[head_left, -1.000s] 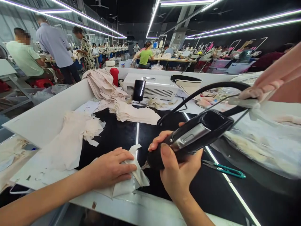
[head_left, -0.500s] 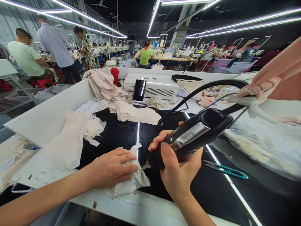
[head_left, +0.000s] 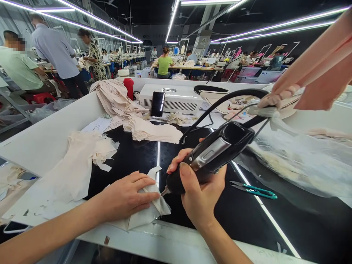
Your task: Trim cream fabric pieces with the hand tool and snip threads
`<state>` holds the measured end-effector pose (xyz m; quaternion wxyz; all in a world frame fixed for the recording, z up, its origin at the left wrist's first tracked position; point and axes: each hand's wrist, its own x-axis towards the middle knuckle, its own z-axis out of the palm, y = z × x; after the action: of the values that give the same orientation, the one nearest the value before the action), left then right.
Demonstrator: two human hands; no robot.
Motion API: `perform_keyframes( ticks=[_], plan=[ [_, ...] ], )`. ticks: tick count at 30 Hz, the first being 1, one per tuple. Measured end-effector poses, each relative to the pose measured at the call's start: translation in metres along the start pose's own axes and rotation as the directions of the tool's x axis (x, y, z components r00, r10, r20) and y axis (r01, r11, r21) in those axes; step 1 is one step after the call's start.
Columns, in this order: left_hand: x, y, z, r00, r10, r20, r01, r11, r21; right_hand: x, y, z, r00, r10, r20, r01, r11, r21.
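Note:
My left hand (head_left: 128, 196) lies flat with its fingers stretched out, pressing a folded piece of cream fabric (head_left: 140, 219) onto the black tabletop. In my right hand (head_left: 199, 194) is a black corded hand tool (head_left: 205, 159) with a silver plate on its side. Its narrow metal tip (head_left: 165, 191) points down-left and meets the fabric's edge beside my left fingertips; whether it presses in, I cannot tell. From its upper end a black cable (head_left: 233, 96) loops over, tied up to a hanging strip of pink cloth (head_left: 313, 66).
Teal thread snips (head_left: 255, 190) lie right of my right hand. Cream fabric pieces (head_left: 74, 165) are piled at left, with a stack (head_left: 156, 132) farther back. Behind stand a phone (head_left: 157, 104), a vented white box (head_left: 176, 98) and a red flask (head_left: 128, 88). A clear plastic bag (head_left: 299, 161) sits at right.
The view has shifted, so the whole bench appears farther left. The tool's tip has come slightly closer to my left fingertips. Both hands keep their positions on the fabric and the tool.

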<state>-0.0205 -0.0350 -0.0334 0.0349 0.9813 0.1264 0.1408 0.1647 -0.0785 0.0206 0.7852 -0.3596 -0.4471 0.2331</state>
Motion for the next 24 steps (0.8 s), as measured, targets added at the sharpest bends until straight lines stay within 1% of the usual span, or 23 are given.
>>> perform_keyframes(
  ticks=[8, 18, 24],
  plan=[
    [-0.002, -0.001, 0.000, 1.000, -0.002, 0.015, 0.002, 1.000, -0.028, 0.006, 0.008, 0.004, 0.999, -0.035, -0.004, 0.036, 0.999, 0.033],
    [-0.002, 0.002, -0.001, 1.000, -0.023, 0.016, 0.024, 0.999, -0.044, 0.005, 0.011, 0.003, 0.999, -0.037, 0.034, 0.037, 0.999, 0.000],
    [-0.001, 0.002, -0.002, 0.999, -0.032, -0.008, 0.032, 0.998, -0.046, 0.012, 0.014, 0.009, 0.998, -0.056, 0.002, 0.056, 0.997, 0.059]
  ],
)
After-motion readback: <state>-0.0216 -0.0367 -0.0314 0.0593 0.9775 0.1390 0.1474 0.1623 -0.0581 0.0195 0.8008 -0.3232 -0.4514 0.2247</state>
